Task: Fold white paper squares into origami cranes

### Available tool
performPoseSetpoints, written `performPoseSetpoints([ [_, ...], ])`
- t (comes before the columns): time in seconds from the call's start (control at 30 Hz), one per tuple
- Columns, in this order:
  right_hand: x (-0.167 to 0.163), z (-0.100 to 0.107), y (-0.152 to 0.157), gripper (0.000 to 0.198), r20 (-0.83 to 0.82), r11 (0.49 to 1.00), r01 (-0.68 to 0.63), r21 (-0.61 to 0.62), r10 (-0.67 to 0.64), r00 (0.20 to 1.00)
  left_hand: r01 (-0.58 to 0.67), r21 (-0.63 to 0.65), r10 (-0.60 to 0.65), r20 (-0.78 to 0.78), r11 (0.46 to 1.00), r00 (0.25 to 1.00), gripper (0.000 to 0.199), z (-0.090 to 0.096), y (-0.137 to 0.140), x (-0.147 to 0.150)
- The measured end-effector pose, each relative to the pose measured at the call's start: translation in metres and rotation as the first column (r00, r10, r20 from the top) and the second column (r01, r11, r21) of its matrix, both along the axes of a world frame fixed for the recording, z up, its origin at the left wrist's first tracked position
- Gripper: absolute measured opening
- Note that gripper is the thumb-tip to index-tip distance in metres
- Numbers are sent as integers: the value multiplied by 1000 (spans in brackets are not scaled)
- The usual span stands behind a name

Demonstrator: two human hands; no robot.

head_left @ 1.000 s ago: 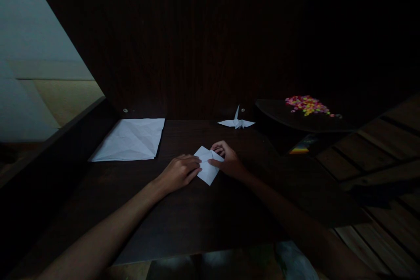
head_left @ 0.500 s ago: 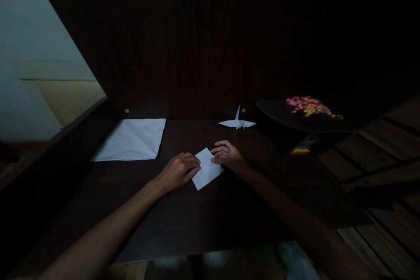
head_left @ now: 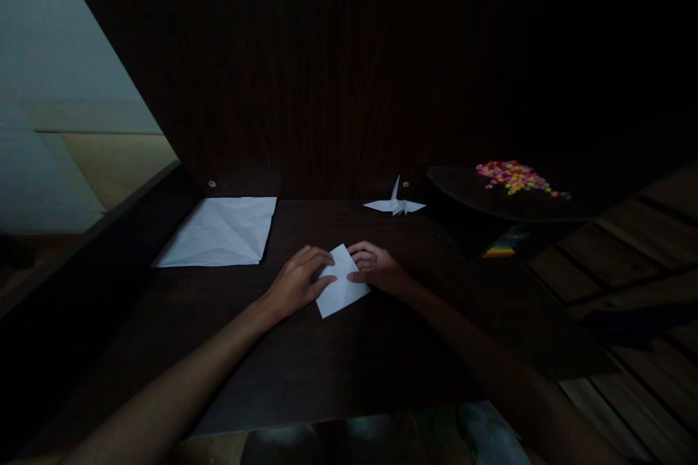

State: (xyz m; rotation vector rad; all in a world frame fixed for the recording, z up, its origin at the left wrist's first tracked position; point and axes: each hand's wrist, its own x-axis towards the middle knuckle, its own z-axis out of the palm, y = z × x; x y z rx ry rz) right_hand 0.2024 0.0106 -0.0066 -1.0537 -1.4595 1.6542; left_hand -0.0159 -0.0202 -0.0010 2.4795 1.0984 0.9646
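No text, label, brand, number or sign can be read anywhere in the dimly lit head view.

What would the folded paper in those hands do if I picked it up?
The folded white paper would probably feel very light, since it looks small and thin. Its straight, folded edges suggest it might stay stiff rather than flop.

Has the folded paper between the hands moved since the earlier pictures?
Yes. Against the right round fitting on the panel, the near corner of the folded paper has shifted left and slightly nearer.
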Motion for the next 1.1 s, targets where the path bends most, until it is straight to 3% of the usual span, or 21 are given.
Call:
performPoseSetpoints([
  [0.1,1,0,-1,54,-34,999,6,43,-4,999,-122,-42,126,82,992,989,44,4,-1,2],
  [0.2,1,3,-4,53,-74,995,39,94,-32,997,-181,-235,234,224,955,946,60,5,2,2],
  [0.3,0,6,-5,52,-115,988,100,115,-86,990,-74,-527,304,366,847,880,58,6,6,0],
  [0.4,-2,8,-6,53,-132,986,138,88,-126,983,22,-648,362,452,761,815,55,8,7,-1],
  [0.57,-4,9,-9,45,-122,995,104,10,-102,987,36,-664,421,513,747,748,55,14,3,1],
  [0.83,-1,12,-7,35,-86,972,234,22,-231,969,91,-704,509,591,704,626,52,17,1,5],
  [1.0,1,8,-3,34,-56,959,269,84,-265,963,92,-696,494,590,712,639,53,15,3,3],
  [1.1,2,7,-4,30,11,924,294,243,-305,952,68,-639,430,589,766,685,50,16,2,2],
])
